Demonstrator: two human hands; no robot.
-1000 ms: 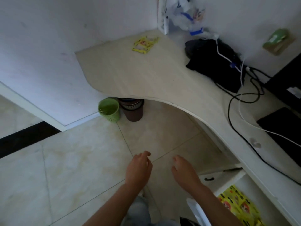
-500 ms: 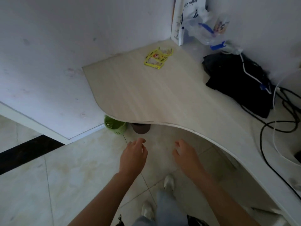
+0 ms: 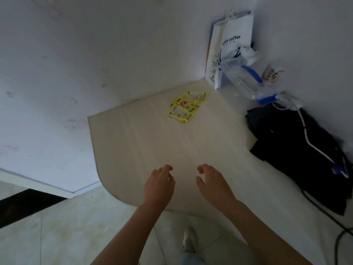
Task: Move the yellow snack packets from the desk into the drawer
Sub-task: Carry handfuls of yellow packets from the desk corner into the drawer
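Packets [image 3: 186, 107] lie far ahead on the desk [image 3: 152, 142], well apart from both loosely curled, empty hands: left hand [image 3: 159, 185], right hand [image 3: 213, 183].

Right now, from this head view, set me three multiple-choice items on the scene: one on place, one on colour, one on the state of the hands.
1. Where do the yellow snack packets lie?
A. On the desk near the far wall
B. On the floor
C. On the black bag

2. What colour is the handle of the clear plastic container?
A. Red
B. Blue
C. Green

3. What do the left hand and right hand hold?
A. One packet each
B. A cable
C. Nothing

Answers:
1. A: the packets rest in a small pile on the desk close to the wall.
2. B: a blue strip runs along the container.
3. C: both hands hover over the near desk edge, fingers loosely curled, empty.
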